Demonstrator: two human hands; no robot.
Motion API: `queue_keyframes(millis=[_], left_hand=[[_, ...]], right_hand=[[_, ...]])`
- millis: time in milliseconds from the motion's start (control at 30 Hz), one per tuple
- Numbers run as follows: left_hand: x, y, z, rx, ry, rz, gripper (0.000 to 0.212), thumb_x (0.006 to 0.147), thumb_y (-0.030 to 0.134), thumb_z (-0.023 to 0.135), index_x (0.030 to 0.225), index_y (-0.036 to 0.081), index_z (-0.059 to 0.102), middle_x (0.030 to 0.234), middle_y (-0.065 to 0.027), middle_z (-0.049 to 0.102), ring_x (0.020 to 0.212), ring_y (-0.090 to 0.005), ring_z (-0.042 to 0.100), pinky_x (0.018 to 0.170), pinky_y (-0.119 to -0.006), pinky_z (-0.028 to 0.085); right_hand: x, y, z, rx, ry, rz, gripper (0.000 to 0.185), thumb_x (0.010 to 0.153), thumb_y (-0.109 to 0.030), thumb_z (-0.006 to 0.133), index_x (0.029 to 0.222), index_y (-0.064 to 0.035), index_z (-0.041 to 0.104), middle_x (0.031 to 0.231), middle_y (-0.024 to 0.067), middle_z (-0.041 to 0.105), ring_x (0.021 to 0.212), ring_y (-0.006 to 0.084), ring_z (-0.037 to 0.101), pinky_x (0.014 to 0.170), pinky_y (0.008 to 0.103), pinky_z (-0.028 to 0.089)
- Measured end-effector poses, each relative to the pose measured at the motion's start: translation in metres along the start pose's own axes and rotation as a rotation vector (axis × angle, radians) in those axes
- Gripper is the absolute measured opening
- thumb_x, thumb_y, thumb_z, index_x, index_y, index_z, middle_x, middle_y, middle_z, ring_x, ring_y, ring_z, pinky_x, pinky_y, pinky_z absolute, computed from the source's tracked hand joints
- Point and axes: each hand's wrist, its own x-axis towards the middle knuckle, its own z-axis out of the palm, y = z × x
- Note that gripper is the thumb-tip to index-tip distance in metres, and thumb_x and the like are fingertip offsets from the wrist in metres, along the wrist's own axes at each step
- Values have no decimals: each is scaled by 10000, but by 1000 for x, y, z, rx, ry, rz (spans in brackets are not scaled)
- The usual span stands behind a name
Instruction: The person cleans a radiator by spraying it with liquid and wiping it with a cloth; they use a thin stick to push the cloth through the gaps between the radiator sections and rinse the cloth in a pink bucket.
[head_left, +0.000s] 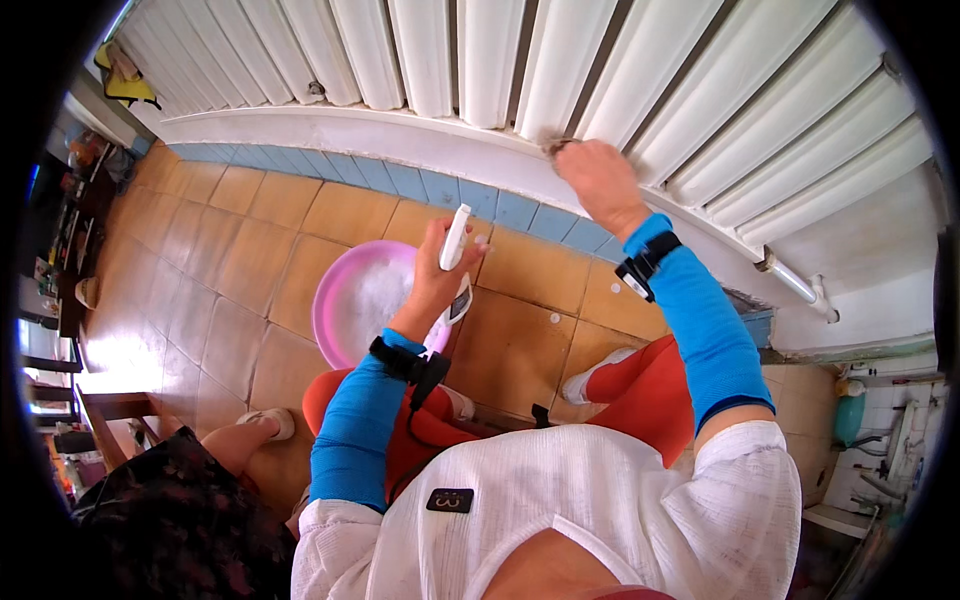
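My left hand is wrapped around a white plastic spray bottle, held above the rim of a pink basin on the floor. White suds fill the part of the basin I can see. To the right, my right hand presses a small greyish-brown scrubbing pad or cloth against the lower end of a white column radiator. My fingers and motion blur hide most of the pad, so its exact kind is unclear.
Orange floor tiles carry a few white foam spots. Blue skirting tiles run below the white wall ledge. A white pipe leaves the radiator at right. Another person's leg is at left, beside a wooden chair. A yellow cloth hangs far left.
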Motion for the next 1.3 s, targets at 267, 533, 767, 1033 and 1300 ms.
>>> queue_keyframes(millis=[267,533,767,1033,1300], left_hand=[[-11,-72,57,104,-16,-9,452,702,176,741,1056,32,500,902,-105,546,836,-212,532,740,-317,434],[-10,-145,99,242,8,29,492,668,210,757,1073,50,529,990,-137,539,926,-332,479,815,-405,402],[-22,-152,104,264,-44,-61,515,698,188,739,1147,72,517,1041,-129,563,952,-277,522,802,-359,430],[-40,-133,73,259,-217,-76,604,644,191,770,1167,72,491,1097,-160,532,1013,-322,498,865,-377,405],[-73,-229,-36,625,475,-303,393,762,209,667,1093,41,539,1058,-157,566,954,-302,543,817,-389,438]], right_hand=[[-69,-17,-36,1289,46,1027,200,804,-140,636,960,-40,561,829,-18,532,747,68,487,660,213,406],[-124,-57,19,1850,62,1427,248,816,-179,628,1008,-46,544,870,4,564,760,92,526,666,224,433],[-122,-67,33,2014,-21,1440,281,816,-182,598,1055,-65,507,953,9,546,888,121,510,783,271,404],[-119,-68,47,1960,-126,1406,277,806,-118,597,1059,-38,519,976,40,572,898,137,547,788,288,445],[-99,-73,43,1927,-169,1419,230,821,-111,576,1028,-29,516,960,50,569,896,141,535,808,286,416]])
